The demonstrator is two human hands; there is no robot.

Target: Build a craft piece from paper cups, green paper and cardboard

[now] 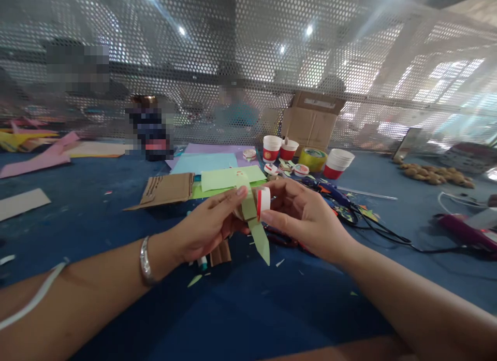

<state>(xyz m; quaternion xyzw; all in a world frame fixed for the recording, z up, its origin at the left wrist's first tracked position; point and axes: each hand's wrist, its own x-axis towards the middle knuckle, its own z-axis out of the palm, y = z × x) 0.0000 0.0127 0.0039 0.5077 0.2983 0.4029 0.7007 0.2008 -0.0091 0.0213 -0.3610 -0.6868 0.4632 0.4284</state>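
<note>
Near the middle of the view, my left hand (212,221) pinches a pale green paper strip (257,236) under its thumb. The strip's pointed end hangs down below the fingers. My right hand (306,216) grips a short white and red piece of paper cup (264,201) between thumb and fingers. The cup piece sits right beside the strip; I cannot tell whether the two are joined. A brownish round part shows behind the strip, mostly covered by my left fingers. Under my hands, partly hidden, lie red-handled scissors (281,237) and a piece of corrugated cardboard (220,253).
Coloured paper sheets (205,163) and a cardboard piece (166,189) lie ahead. Paper cups (337,163), a yellow-green tape roll (312,159) and a cardboard box (312,120) stand behind. A blue glue gun (334,191) trails its black cord to the right. People sit beyond the perforated screen.
</note>
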